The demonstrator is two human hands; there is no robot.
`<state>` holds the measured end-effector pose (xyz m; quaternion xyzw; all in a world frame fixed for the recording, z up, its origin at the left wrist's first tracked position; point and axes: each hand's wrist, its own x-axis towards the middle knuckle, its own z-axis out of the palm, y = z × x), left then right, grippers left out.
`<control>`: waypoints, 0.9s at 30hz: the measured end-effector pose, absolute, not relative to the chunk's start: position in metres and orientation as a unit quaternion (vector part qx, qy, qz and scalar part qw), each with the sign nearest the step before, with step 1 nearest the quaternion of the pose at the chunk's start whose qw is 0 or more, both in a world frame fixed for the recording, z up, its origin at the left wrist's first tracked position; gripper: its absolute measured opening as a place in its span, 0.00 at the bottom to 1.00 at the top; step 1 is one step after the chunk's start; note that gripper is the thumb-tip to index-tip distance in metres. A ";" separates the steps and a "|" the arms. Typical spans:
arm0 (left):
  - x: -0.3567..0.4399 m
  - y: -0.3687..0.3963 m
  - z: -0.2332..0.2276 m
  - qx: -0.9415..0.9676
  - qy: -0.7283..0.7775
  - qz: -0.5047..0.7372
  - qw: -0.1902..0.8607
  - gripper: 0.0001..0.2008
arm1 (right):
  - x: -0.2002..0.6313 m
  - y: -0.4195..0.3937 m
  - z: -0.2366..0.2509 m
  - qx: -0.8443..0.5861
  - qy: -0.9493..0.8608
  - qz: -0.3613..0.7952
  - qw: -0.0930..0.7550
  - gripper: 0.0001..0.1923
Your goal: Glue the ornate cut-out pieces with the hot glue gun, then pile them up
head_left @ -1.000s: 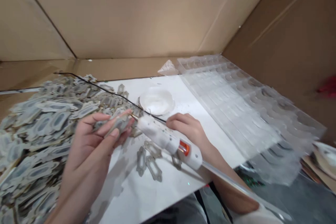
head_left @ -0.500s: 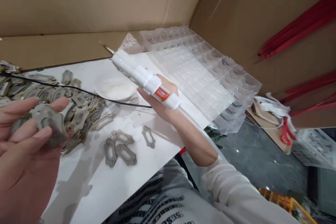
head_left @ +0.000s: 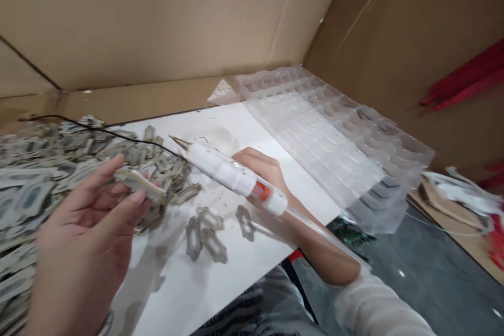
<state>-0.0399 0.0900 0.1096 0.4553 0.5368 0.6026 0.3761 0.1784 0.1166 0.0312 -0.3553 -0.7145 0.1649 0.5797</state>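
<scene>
My left hand [head_left: 86,236] pinches a small flat frame piece [head_left: 142,184] between thumb and fingers, its pale edge turned towards me. My right hand [head_left: 265,168] is closed around a white hot glue pen [head_left: 222,170] with an orange window. The pen's metal tip points left, above and to the right of the held piece and apart from it. A clear glue stick [head_left: 315,233] runs out of its back along my forearm. Below the pen, several loose grey frame pieces [head_left: 212,244] with long oval holes lie on the white table [head_left: 185,299].
A large pile of similar frame pieces [head_left: 29,197] covers the left side. A black cord [head_left: 110,132] crosses above it. Clear plastic trays [head_left: 338,136] stand at the right, a round whitish dish [head_left: 220,139] behind the pen. Cardboard walls [head_left: 177,21] enclose the back and right.
My left hand has moved right and turned the held piece edge-on. The view has shifted left and up, and the pen now appears lower and further right.
</scene>
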 end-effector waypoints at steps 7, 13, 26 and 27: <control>-0.042 0.092 0.110 0.406 0.530 0.628 0.400 0.29 | 0.176 0.107 0.033 -0.305 -0.757 0.177 0.550 0.04; -0.044 0.093 0.106 0.413 0.533 0.623 0.396 0.26 | 0.173 0.108 0.028 -0.304 -0.799 0.143 0.498 0.07; -0.049 0.084 0.099 0.528 0.541 0.604 0.250 0.20 | 0.173 0.111 0.015 -0.278 -0.818 0.116 0.491 0.09; -0.049 0.083 0.099 0.536 0.545 0.602 0.233 0.19 | 0.173 0.111 0.015 -0.277 -0.818 0.116 0.490 0.09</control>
